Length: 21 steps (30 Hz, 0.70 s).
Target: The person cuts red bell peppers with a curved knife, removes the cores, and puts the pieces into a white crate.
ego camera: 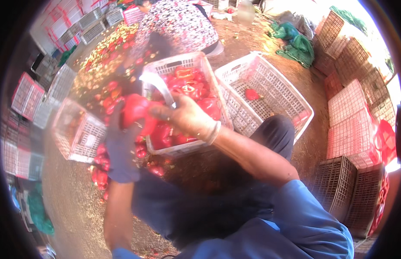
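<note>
My left hand [123,155], in a dark blue-grey glove, grips a large red bell pepper [135,110] in front of me. My right hand [192,118], in a pale glove, holds a knife with a curved, shiny blade [162,86]. The blade rises over the pepper, pointing up and left; its handle is mostly hidden in my fist. Right thumb and pepper appear to touch. Beneath both hands is a white plastic crate [177,150] with red peppers [187,85] in it, some cut open. To its right, a second white crate [281,85] contains one red pepper [252,94].
Another person [179,26] in a patterned top bends just beyond the crate. Pale and red scraps [105,53] cover the ground at upper left. Another crate [90,139] stands left. Stacked crates [349,123] line the right side, near green netting [297,48].
</note>
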Available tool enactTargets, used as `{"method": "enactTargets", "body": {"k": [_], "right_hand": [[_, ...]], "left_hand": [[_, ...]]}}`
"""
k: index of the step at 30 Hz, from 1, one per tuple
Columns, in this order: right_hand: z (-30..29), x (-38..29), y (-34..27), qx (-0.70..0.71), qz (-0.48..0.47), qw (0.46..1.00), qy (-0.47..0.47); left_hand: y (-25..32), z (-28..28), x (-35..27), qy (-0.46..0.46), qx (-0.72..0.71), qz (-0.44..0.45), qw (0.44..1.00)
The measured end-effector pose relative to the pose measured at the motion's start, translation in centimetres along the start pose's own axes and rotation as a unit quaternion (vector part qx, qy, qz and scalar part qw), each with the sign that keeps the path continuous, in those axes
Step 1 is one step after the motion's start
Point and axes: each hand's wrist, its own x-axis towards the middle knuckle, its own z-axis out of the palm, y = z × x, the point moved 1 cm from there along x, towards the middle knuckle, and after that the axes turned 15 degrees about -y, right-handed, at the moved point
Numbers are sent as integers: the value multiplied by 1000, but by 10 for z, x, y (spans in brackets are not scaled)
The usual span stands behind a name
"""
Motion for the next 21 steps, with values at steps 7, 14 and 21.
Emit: {"method": "enactTargets", "body": {"k": [7,14,21], "right_hand": [[-45,-35,0,-49,84,994,-41],[-65,-33,4,-121,-28,992,27],[-62,-44,47,-290,-43,955,39]], "left_hand": [[-8,33,0,-174,-22,-108,978],[-21,64,5,-97,-5,-51,994],[-46,65,5,47,116,-25,992]]}}
